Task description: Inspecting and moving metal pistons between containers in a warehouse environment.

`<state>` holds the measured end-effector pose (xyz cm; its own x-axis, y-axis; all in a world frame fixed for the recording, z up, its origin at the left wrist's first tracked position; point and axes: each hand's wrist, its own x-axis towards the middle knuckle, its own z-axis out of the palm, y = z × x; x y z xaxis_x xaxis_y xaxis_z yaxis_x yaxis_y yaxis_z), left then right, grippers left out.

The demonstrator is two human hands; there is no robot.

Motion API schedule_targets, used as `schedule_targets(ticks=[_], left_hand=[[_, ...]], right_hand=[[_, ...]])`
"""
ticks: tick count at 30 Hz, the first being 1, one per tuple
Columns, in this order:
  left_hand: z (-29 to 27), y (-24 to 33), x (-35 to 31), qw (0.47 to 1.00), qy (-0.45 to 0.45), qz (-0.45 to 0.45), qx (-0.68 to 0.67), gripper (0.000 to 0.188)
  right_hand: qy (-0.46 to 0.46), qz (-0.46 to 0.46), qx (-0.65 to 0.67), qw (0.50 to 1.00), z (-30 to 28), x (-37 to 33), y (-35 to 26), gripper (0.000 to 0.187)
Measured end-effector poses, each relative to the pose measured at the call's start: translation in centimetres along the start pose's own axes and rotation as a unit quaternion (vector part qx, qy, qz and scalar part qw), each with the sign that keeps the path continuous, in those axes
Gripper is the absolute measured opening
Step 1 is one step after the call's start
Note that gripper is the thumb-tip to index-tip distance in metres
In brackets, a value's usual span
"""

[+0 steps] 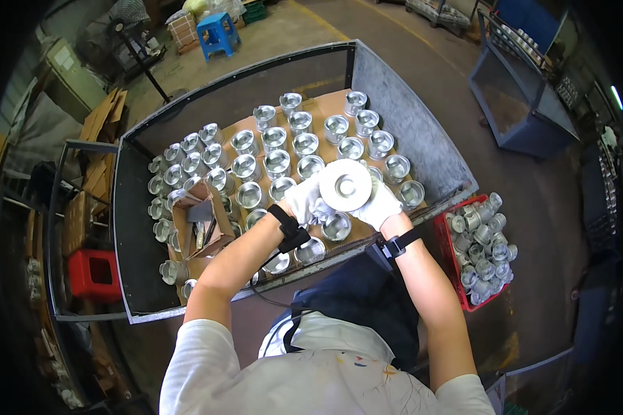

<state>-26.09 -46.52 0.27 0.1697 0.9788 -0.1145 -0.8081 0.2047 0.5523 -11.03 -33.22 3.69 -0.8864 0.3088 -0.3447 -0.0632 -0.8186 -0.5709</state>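
The left hand (303,200) and right hand (381,205), both gloved and part-curled, hold a round metal part (346,185) over the grey cart's (422,124) near edge, fingertips probably beneath. Toward the near-left corner, an open carton (217,244) blocks some metal cups (277,164); outside the near-right corner sits a red crate (444,252).

Around me I see a big brownish floor (394,31) with yellow lines (318,19) on it. A little blue stool (216,25) stands ahead to my left, near a pale green cupboard (69,69). A grey cart (503,114) sits on my right, and a thin white light (617,97) shines past it.
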Motion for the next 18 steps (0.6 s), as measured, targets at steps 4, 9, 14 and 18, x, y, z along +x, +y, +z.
schedule_targets(ticks=[4, 9, 14, 18], left_hand=[[0.7, 0.4, 0.7, 0.989, 0.149, 0.018, -0.015, 0.041], [4.1, -0.6, -1.2, 0.98, 0.198, -0.017, -0.005, 0.053], [7.3, 0.4, -1.9, 0.977, 0.063, 0.154, 0.134, 0.042], [6.0, 1.2, -1.7, 0.984, 0.128, 0.07, -0.1, 0.044]], right_hand=[[-0.011, 0.018, 0.17, 0.985, -1.1, 0.4, 0.4, 0.028], [0.133, -0.259, -0.375, 0.88, 1.0, -1.2, 1.6, 0.038], [0.044, -0.252, -0.213, 0.943, -3.1, 0.2, 1.3, 0.041], [-0.001, -0.329, -0.545, 0.771, -5.3, -0.1, 0.5, 0.034]])
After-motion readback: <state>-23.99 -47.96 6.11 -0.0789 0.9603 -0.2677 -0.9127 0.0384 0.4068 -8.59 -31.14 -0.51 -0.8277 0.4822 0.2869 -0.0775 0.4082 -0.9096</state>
